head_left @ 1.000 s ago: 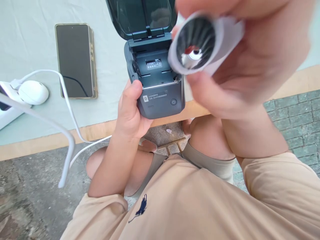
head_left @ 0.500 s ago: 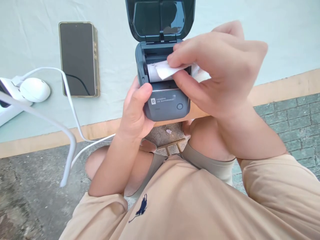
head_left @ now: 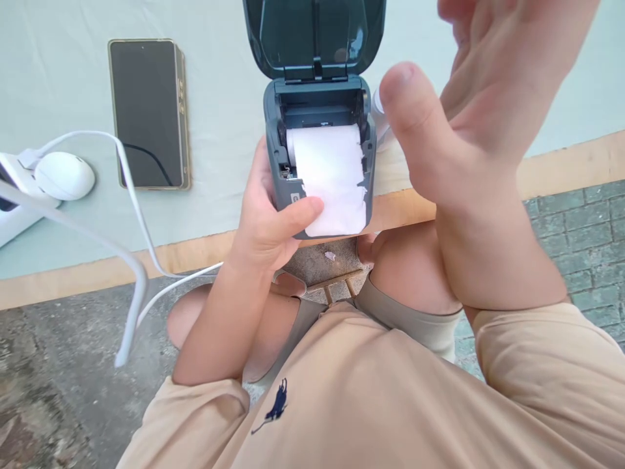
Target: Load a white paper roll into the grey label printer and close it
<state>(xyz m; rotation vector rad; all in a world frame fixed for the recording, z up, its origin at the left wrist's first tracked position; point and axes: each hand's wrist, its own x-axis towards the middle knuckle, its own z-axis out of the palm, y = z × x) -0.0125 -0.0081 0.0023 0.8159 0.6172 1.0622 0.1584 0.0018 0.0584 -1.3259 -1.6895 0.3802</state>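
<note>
Now the small printer (head_left: 319,156) is gripped at the desk (head_left: 219,111) edge by the left hand (head_left: 266,218), its thumb pressed on the white paper (head_left: 332,179) drawn over the front. Its lid (head_left: 315,36) is raised. The right hand (head_left: 469,111) is held above, fingers apart, touching nothing. A phone (head_left: 146,114) lies well to the left.

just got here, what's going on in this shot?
A seated person is working on a small dark printer at the table edge, its lid open. A white paper roll sits in the bay, its loose end draped over the front. The left hand grips the printer body, thumb pinning the paper end. The right hand is open, lifted beside the printer, holding nothing. A phone and white cables lie to the left.
</note>
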